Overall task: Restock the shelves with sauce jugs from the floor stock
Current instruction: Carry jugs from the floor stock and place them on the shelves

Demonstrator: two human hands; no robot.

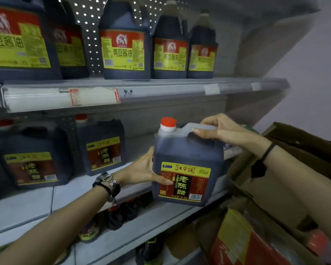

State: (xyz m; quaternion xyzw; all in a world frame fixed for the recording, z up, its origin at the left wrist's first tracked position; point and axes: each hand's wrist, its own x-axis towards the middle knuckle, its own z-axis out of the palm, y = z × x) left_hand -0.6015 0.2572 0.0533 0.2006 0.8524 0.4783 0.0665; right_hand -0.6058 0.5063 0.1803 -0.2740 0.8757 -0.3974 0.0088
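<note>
A dark sauce jug [187, 163] with a red cap and a red-and-yellow label is at the front edge of the middle shelf [103, 190], slightly tilted. My right hand [216, 129] grips its clear top handle from the right. My left hand [147, 169] holds the jug's left side, thumb across the label's lower left corner and fingers hidden behind the jug. Two matching jugs [103, 146] [33, 159] stand further back on the same shelf to the left.
The upper shelf [141, 92] carries several dark jugs with yellow labels [122, 48]. An open cardboard box [275, 188] and a red-and-yellow carton [241, 241] sit at the right. Small dark bottles [122, 215] fill the lower shelf. A grey wall stands on the right.
</note>
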